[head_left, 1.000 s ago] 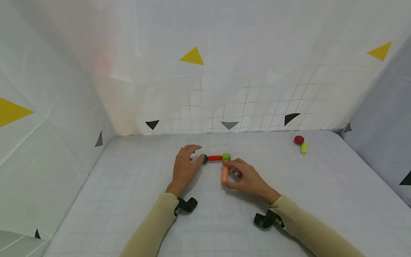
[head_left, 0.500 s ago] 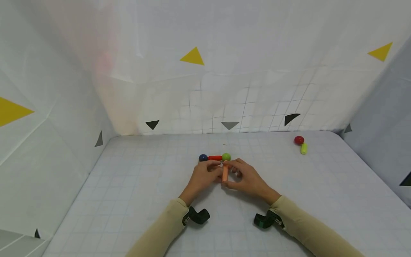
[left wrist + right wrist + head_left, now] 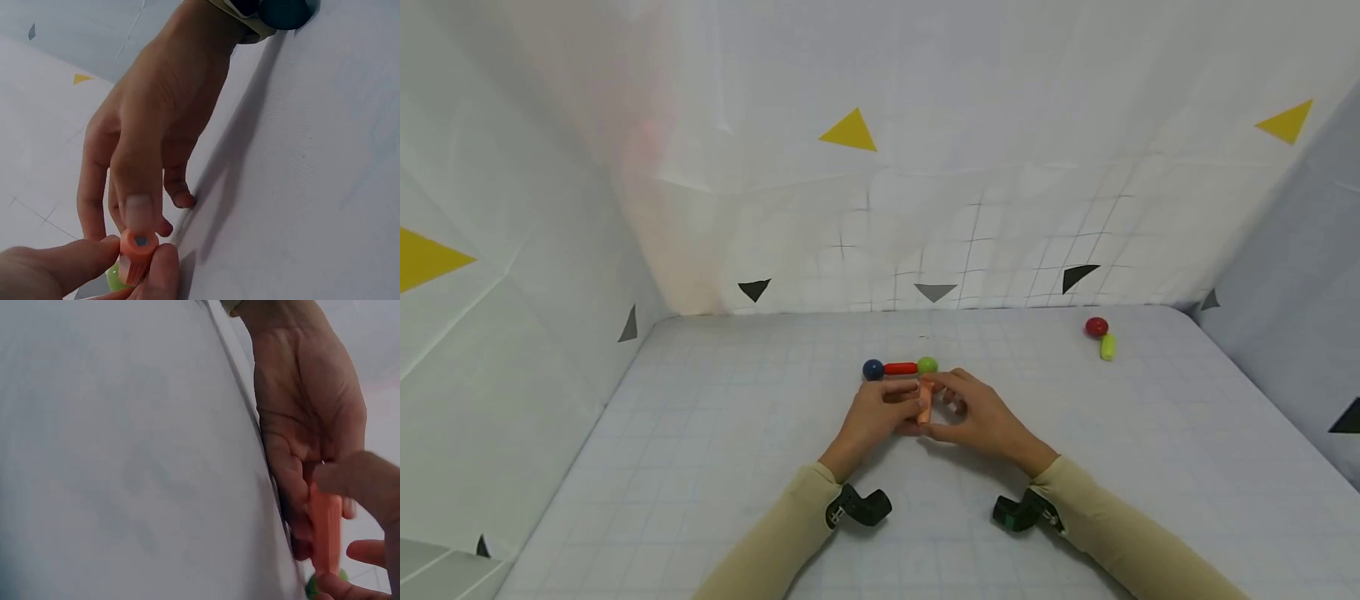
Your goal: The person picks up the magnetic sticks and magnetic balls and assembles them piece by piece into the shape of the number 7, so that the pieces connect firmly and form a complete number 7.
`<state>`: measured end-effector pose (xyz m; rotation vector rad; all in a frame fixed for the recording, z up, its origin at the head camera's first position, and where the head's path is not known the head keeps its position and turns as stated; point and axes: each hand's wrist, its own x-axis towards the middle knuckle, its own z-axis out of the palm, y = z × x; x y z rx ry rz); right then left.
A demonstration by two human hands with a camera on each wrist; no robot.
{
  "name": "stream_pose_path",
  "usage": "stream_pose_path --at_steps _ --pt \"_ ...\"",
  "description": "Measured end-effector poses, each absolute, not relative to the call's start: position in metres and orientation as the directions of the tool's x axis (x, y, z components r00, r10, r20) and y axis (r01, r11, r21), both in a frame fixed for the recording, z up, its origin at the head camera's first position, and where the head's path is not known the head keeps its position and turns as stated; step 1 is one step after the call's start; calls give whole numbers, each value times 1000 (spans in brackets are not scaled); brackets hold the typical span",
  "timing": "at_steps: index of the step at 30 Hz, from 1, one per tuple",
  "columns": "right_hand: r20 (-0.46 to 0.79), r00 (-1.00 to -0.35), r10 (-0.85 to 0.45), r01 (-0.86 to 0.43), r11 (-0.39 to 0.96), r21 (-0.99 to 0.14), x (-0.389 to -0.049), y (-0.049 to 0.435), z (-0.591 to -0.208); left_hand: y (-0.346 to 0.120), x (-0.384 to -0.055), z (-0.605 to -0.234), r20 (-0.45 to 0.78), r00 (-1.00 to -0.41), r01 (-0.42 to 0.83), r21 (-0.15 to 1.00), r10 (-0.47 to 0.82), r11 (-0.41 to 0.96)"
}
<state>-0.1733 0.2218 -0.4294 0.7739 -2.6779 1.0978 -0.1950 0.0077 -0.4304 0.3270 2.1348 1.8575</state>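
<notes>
An orange magnetic building stick (image 3: 926, 403) points away from me in the middle of the table. My right hand (image 3: 985, 417) holds it lengthwise, thumb at the near end and a finger at the far end. Thumb and finger of my left hand (image 3: 867, 417) pinch its sides from the left. In the left wrist view the orange stick (image 3: 132, 262) shows a grey insert in its near end. Just beyond the fingers lie a dark blue ball (image 3: 873, 370), a red stick (image 3: 901, 368) and a lime green ball (image 3: 928, 365), joined in a row.
At the back right a dark red ball (image 3: 1097, 327) lies against a yellow-green stick (image 3: 1107, 347). The white gridded table (image 3: 700, 467) ends at white sheets behind and on both sides. A dark camera device (image 3: 859, 506) sits on my left wrist.
My left hand has come from the blue ball toward me and right, then taken hold of the orange stick. My right hand keeps its hold with hardly any movement.
</notes>
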Motion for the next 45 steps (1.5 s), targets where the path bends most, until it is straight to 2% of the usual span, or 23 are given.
stream_pose_path --at_steps 6,12,21,31,40,45 --pt "301 -877 -373 -477 609 -634 -174 236 -413 6 -193 -430 -106 -926 -86 994 361 71" --pt "303 -909 -288 -417 659 -626 -181 264 -395 8 -194 -429 -147 -923 -138 989 356 51" --pt "315 -939 -137 -306 752 -584 -191 309 -375 9 -193 -431 -139 -928 -114 989 346 91" --pt "346 -938 -10 -216 800 -560 -194 357 -365 9 -192 -431 -149 -924 -127 988 351 84" --pt "202 -965 169 23 819 -573 -198 393 -370 8 -191 -430 -161 -920 -148 987 357 64" --pt "165 -968 187 66 830 -553 -202 409 -377 8 -192 -431 -157 -923 -145 988 351 62"
